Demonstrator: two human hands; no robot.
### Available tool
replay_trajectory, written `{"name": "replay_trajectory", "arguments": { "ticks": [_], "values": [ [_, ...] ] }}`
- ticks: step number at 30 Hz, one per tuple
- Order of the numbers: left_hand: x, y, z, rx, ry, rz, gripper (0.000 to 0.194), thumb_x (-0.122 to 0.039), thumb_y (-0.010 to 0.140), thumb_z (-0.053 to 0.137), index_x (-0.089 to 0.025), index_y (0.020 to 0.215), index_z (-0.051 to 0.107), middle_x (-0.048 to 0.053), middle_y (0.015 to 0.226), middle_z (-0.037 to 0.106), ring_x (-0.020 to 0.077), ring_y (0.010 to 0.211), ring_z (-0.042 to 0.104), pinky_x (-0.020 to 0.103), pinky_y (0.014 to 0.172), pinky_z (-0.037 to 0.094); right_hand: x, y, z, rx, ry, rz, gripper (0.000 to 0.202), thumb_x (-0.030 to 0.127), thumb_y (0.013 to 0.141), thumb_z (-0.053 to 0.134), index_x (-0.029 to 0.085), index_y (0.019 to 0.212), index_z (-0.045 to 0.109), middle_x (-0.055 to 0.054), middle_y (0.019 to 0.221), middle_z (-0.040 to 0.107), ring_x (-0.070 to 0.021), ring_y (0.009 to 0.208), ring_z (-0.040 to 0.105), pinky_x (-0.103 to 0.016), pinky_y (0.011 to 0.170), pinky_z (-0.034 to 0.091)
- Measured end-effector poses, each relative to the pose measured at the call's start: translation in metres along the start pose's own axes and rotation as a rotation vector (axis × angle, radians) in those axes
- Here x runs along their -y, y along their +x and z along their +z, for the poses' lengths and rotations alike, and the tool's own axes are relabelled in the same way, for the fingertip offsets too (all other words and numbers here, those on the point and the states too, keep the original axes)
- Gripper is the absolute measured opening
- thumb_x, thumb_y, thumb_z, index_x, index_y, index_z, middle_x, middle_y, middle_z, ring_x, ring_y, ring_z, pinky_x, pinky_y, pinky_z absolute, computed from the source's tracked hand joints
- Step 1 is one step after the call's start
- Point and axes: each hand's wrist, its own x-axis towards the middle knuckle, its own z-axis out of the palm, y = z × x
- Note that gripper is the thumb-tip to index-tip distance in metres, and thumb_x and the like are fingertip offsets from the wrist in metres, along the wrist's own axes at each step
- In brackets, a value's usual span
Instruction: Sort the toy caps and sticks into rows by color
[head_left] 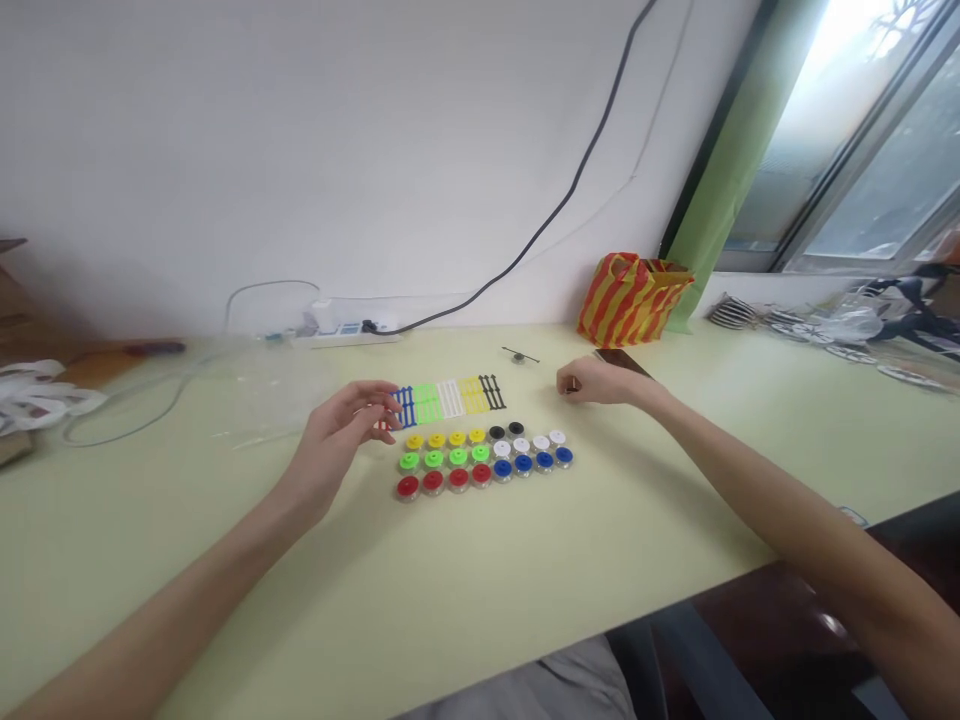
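My left hand (351, 420), fingers apart, hovers at the left end of a row of coloured plastic strips, beside the blue strips (406, 406) and partly over red ones. Green (428, 402), white (451, 399), yellow (473, 395) and black strips (493, 392) follow to the right. In front of them stand rows of small round pieces with red (458, 478), green (458, 457), yellow (457, 439), blue (523, 463), white (522, 446) and black tops (496, 433). My right hand (589, 381) is closed near the table to their right; what its fingers hold is unclear.
A black rod with a round piece (519, 356) lies behind the strips. A dark flat object (624, 362) is behind my right hand. A striped bag (634, 300), a power strip (349, 330) and clear plastic (274, 390) are also on the table (420, 600).
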Motion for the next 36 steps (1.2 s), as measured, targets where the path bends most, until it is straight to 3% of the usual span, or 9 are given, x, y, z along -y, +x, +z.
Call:
{"name": "replay_trajectory", "arguments": {
  "ticks": [2,5,8,12,18,22,28,36],
  "values": [
    [0.0,0.0,0.0,-0.001,0.011,-0.001,0.025,-0.039,0.087,0.071,-0.025,0.107,0.073,0.006,0.102,0.07,0.0223,0.091,0.066,0.034,0.074,0.058,0.017,0.001,0.016,-0.175,-0.07,-0.03,0.018,0.008,0.083,0.061,0.017,0.09,0.076,-0.011,0.099,0.075,-0.0229,0.088,0.068,-0.031,0.075,0.049],
    [0.003,0.002,-0.002,0.0,0.041,0.003,0.024,-0.04,0.088,0.069,-0.026,0.106,0.074,0.005,0.1,0.071,0.0222,0.092,0.066,0.035,0.081,0.057,0.039,-0.001,0.035,-0.262,-0.042,-0.088,0.029,0.007,0.089,0.055,0.015,0.103,0.078,-0.013,0.112,0.074,-0.023,0.094,0.068,-0.032,0.082,0.05],
    [0.005,0.003,-0.004,-0.02,0.052,0.013,0.021,-0.04,0.087,0.07,-0.026,0.102,0.076,0.004,0.099,0.072,0.0221,0.092,0.065,0.036,0.087,0.056,0.051,-0.01,0.042,-0.218,0.005,-0.151,0.03,0.012,0.092,0.059,0.015,0.114,0.078,-0.014,0.116,0.071,-0.0212,0.087,0.068,-0.033,0.08,0.051],
    [0.005,0.006,-0.006,-0.077,0.048,0.014,0.017,-0.037,0.086,0.071,-0.027,0.099,0.077,0.004,0.101,0.072,0.0233,0.095,0.066,0.035,0.085,0.056,0.046,-0.023,0.036,-0.136,0.166,-0.237,0.03,0.025,0.097,0.061,0.018,0.12,0.077,-0.012,0.117,0.07,-0.0206,0.086,0.067,-0.033,0.078,0.053],
    [0.003,0.007,-0.006,-0.116,0.042,0.018,0.013,-0.034,0.085,0.07,-0.028,0.095,0.077,0.003,0.096,0.071,0.0222,0.093,0.065,0.034,0.082,0.056,0.032,-0.02,0.038,-0.18,0.386,-0.2,0.022,0.024,0.091,0.067,0.019,0.108,0.08,-0.009,0.105,0.073,-0.0208,0.088,0.068,-0.035,0.082,0.054],
    [0.003,0.007,-0.007,-0.108,0.053,0.024,0.013,-0.034,0.086,0.07,-0.028,0.095,0.077,0.002,0.096,0.071,0.0214,0.092,0.066,0.033,0.082,0.056,0.033,-0.018,0.039,-0.146,0.469,-0.241,0.023,0.031,0.089,0.072,0.019,0.106,0.081,-0.008,0.101,0.075,-0.0205,0.088,0.067,-0.034,0.082,0.053],
    [0.004,0.006,-0.007,-0.1,0.052,0.026,0.013,-0.035,0.086,0.07,-0.029,0.095,0.077,0.002,0.096,0.071,0.0226,0.094,0.065,0.034,0.081,0.056,0.037,-0.02,0.039,-0.104,0.553,-0.311,0.024,0.033,0.094,0.065,0.021,0.107,0.081,-0.008,0.105,0.077,-0.0205,0.091,0.068,-0.034,0.081,0.052],
    [0.006,0.007,-0.008,-0.102,0.058,0.032,0.015,-0.038,0.086,0.071,-0.028,0.096,0.076,0.004,0.096,0.07,0.0247,0.093,0.065,0.036,0.08,0.056,0.036,-0.02,0.039,-0.06,0.63,-0.266,0.028,0.038,0.096,0.061,0.019,0.109,0.079,-0.008,0.1,0.077,-0.0202,0.088,0.069,-0.034,0.083,0.054]
  ]
}}
